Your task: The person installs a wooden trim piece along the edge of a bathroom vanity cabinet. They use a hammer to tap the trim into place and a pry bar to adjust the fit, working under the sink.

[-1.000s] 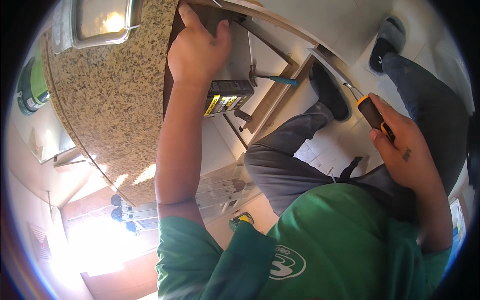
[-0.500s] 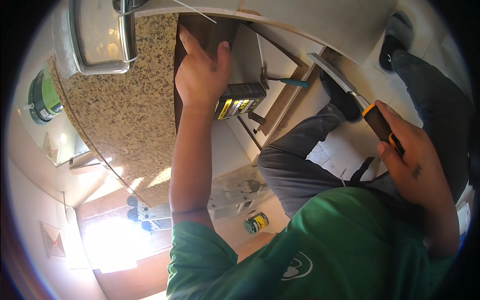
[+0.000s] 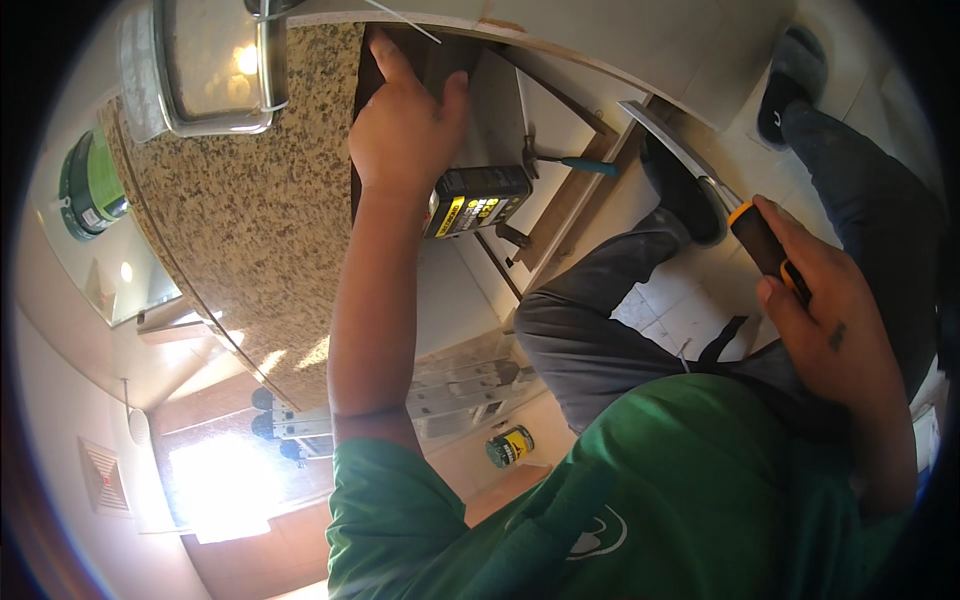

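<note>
My left hand (image 3: 408, 128) reaches along the brown edge beside a speckled granite countertop (image 3: 280, 200). Its index finger is stretched out and the thumb stands apart. Nothing shows in its grip, and the other fingers are mostly hidden. Off to the right, my right hand (image 3: 835, 305) is closed around the black-and-orange handle of a flat-bladed hand tool (image 3: 757, 238). Its long metal blade points up and left, seen nearly edge-on. Below my left hand is a black rectangular can (image 3: 485, 198) with yellow markings. A claw hammer (image 3: 570, 163) with a teal handle lies near it.
A metal-trimmed rectangular container (image 3: 215, 70) sits on the granite, upper left. A green-and-black bucket (image 3: 90, 190) is at far left. Farther off are an aluminium ladder (image 3: 450, 395) and a small green-yellow tin (image 3: 510, 446). A thin white rod (image 3: 405, 20) juts in at the top.
My left hand has shifted slightly up along the counter's edge, still with its index finger extended. My right hand keeps hold of the tool, nearly still. The view has turned a little.
</note>
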`<state>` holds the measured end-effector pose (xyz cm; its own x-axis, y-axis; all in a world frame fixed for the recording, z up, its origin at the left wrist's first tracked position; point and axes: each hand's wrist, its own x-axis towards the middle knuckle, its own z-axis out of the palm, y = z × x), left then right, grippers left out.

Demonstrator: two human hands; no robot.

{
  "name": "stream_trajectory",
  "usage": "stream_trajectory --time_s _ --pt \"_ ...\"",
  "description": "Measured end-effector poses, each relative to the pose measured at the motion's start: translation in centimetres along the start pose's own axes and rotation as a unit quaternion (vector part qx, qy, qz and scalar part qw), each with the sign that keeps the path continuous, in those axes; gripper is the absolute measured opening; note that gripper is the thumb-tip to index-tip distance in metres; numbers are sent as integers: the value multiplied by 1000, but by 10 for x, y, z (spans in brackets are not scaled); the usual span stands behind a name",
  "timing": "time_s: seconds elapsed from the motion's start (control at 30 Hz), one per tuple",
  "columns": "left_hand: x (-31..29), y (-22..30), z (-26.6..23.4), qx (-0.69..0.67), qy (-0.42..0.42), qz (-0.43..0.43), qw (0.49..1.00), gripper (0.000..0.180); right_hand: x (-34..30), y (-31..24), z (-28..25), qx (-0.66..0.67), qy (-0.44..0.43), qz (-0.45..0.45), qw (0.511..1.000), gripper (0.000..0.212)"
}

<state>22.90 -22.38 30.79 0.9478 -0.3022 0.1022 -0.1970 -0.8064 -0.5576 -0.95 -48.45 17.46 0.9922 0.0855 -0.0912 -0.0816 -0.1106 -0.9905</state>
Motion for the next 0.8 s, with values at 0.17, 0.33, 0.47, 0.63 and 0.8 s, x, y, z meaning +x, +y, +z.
stream_trajectory --time_s 0.17,0.33,0.47,0.63,0.8 --pt "3 -4 0 0 6 -1 1000 100 3 -2 -4 -12 -21 35 999 58" --pt "0 6 2 23 -65 -12 998 101 7 -7 -3 -20 -9 62 998 53" --pt "4 10 15 35 -153 5 988 100 7 10 5 -36 27 30 999 51" --pt "-12 10 29 19 -217 81 973 84 15 -2 0 -15 -13 118 993 51" --pt "-71 3 109 -69 -270 162 947 65 19 17 6 -56 5 122 991 51"
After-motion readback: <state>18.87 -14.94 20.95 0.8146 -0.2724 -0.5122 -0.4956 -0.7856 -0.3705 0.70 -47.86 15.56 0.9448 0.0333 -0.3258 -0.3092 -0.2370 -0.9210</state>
